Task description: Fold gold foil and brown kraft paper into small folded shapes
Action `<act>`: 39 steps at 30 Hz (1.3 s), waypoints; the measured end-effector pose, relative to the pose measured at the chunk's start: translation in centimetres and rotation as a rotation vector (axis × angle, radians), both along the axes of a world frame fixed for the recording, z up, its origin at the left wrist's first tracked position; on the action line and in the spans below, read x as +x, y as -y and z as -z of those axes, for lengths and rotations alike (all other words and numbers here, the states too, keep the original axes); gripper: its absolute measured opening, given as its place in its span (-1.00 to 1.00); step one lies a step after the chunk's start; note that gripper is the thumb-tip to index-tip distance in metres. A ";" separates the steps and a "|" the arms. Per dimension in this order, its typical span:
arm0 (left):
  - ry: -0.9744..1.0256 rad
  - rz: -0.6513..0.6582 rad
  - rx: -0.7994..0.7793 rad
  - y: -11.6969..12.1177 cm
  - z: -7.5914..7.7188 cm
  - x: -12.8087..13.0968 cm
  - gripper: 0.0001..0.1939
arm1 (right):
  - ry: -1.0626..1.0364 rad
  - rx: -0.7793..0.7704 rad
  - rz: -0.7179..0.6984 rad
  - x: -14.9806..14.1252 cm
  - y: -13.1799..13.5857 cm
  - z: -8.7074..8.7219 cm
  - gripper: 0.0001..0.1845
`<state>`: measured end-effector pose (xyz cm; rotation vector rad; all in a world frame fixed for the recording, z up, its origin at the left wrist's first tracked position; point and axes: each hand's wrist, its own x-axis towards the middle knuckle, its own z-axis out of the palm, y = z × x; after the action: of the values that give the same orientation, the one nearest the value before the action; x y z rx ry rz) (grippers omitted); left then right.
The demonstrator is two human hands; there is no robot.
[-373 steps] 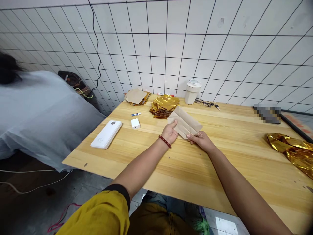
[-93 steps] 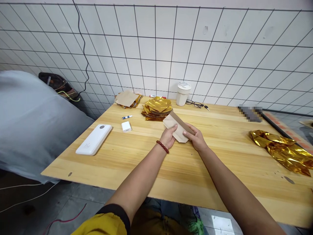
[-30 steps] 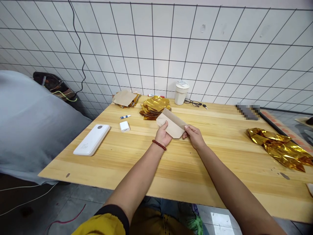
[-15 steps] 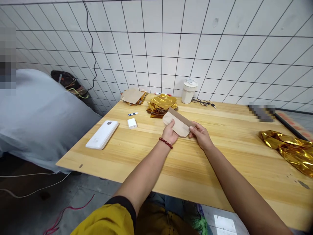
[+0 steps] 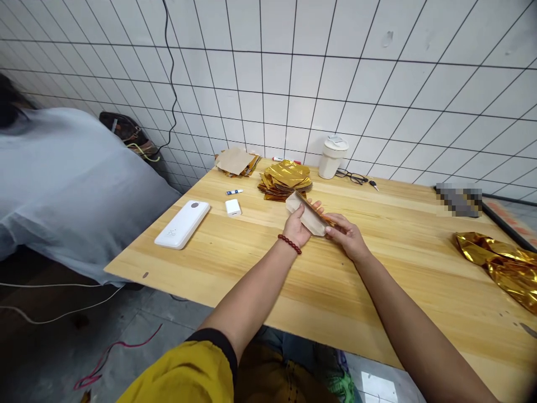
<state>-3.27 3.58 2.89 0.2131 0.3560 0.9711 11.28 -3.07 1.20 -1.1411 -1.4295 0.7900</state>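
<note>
A folded piece of brown paper (image 5: 306,216) with a gold-coloured back is held between my two hands above the table. My left hand (image 5: 298,226), with a dark red bead bracelet at the wrist, grips it from below, thumb on the near face and fingers behind. At the paper's right end, my right hand (image 5: 344,235) pinches it between thumb and fingers. Just beyond lies a stack of gold foil sheets (image 5: 286,178). Left of that stack is a pile of brown paper and foil pieces (image 5: 235,162).
On the wooden table (image 5: 235,268) lie a white power bank (image 5: 183,225), a white charger (image 5: 233,207) and a small blue-white stick (image 5: 234,192). A lidded cup (image 5: 332,158), glasses (image 5: 351,177) and keys (image 5: 373,183) stand near the wall. Crumpled gold foil (image 5: 503,263) lies right. A person in grey (image 5: 79,179) is at left.
The paper has been folded or tilted further, showing a narrower face and its gold side. My left fingers now show behind it. The camera view has shifted slightly.
</note>
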 end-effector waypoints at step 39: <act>-0.059 -0.002 0.085 0.0 0.4 -0.2 -0.76 | 0.027 -0.162 0.085 -0.2 -0.6 0.8 -0.60</act>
<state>-3.43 3.60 2.54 0.3190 0.3690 0.9841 11.04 -2.45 0.42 -1.3319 -1.3492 0.8446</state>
